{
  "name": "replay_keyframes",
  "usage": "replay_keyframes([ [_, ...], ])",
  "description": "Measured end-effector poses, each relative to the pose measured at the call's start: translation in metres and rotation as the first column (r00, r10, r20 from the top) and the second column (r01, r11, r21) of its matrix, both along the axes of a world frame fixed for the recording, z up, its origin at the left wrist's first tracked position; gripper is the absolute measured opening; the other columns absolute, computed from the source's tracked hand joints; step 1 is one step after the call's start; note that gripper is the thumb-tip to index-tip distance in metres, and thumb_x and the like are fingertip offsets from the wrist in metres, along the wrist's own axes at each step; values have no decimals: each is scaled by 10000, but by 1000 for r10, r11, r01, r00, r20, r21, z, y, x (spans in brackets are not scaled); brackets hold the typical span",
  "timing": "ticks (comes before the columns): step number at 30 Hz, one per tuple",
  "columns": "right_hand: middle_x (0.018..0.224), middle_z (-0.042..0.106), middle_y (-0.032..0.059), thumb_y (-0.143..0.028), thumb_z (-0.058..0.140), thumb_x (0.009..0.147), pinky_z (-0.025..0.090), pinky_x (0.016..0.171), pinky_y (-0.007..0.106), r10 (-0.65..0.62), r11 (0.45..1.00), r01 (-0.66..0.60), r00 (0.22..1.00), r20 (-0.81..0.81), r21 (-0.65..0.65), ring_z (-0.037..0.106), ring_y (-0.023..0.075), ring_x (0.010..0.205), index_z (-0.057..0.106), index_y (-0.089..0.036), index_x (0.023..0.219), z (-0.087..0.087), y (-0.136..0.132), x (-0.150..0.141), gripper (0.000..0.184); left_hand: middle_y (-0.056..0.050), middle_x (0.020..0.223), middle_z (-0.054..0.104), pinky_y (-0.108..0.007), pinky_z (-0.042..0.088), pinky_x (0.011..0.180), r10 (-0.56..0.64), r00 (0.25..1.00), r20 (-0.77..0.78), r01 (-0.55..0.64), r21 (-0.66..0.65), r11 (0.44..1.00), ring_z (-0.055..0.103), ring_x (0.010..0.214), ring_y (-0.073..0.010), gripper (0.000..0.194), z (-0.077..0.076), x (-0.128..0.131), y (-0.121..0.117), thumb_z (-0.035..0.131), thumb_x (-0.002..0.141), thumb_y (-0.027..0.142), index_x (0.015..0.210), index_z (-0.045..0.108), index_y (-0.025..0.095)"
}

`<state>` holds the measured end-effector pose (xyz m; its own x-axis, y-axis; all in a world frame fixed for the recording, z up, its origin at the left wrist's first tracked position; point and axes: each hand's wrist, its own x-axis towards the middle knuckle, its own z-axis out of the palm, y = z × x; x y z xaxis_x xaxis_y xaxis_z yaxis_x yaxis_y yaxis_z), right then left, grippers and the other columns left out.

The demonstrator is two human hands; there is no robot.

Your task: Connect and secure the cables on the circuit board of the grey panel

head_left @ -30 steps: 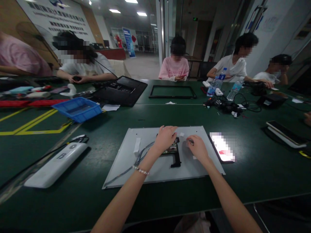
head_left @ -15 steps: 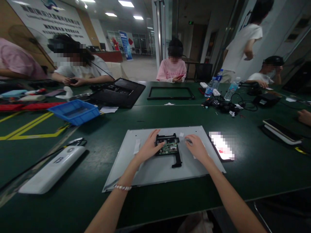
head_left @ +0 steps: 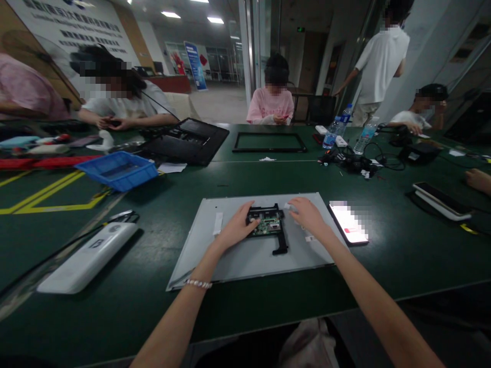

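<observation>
A grey metal-backed panel (head_left: pixel 230 266) lies flat on the dark green table. On its middle rests a black plastic bracket (head_left: pixel 282 240) with a green circuit board (head_left: pixel 267 226) in it. My left hand (head_left: pixel 238 225) is closed on the bracket's left side, thumb over the board's edge and fingers along the back. At the bracket's upper right, my right hand (head_left: pixel 308 214) bends its fingertips and thumb around a small white piece of tape (head_left: pixel 286 206). Another white strip (head_left: pixel 218 223) sticks to the panel at left. A white label lies under my right wrist.
A lit phone (head_left: pixel 349 225) lies right of the panel, a white power bank (head_left: pixel 90 258) at left. Farther back are a blue tray (head_left: pixel 118 176), a black monitor frame (head_left: pixel 269 150), a black back cover (head_left: pixel 184 145), bottles (head_left: pixel 366 135) and tangled cables (head_left: pixel 347 162). People sit across the table.
My right hand has moved slightly up and left, its fingertips reaching the white tape. My left hand stays at the bracket. The standing person in the background has turned, and the view has shifted slightly.
</observation>
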<state>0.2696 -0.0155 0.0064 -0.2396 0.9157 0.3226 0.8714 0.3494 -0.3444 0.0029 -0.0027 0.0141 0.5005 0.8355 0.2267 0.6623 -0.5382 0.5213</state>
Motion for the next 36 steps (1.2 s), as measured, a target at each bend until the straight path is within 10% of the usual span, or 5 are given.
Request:
replay_keyframes([
  [9, 829, 665, 114, -125, 464, 865, 397, 696, 315, -46, 998, 35, 955, 293, 44, 592, 226, 796, 671, -175, 792, -7, 17, -16, 226, -137, 1430, 347, -350, 302, 1072, -15, 1000, -14, 15, 28, 999, 377, 1294, -228, 620, -4, 0, -1, 467, 873, 381, 1401, 237, 150],
  [22, 937, 666, 99, -222, 388, 943, 400, 783, 277, 94, 990, -116, 965, 243, 76, 597, 193, 903, 652, -159, 954, 22, 28, -72, 272, -158, 1405, 372, -403, 328, 1048, 26, 999, 27, -26, 5, 1000, 389, 1280, -283, 718, -14, -1, 2, 524, 825, 366, 1419, 194, 134],
  [36, 932, 683, 66, -194, 520, 871, 414, 791, 258, 188, 982, -188, 982, -23, -5, 594, 174, 891, 700, -181, 915, -7, 43, -87, 186, -178, 1399, 375, -408, 348, 1032, 45, 999, -12, -45, -7, 999, 415, 1260, -299, 738, -11, 0, -2, 523, 829, 399, 1423, 189, 116],
])
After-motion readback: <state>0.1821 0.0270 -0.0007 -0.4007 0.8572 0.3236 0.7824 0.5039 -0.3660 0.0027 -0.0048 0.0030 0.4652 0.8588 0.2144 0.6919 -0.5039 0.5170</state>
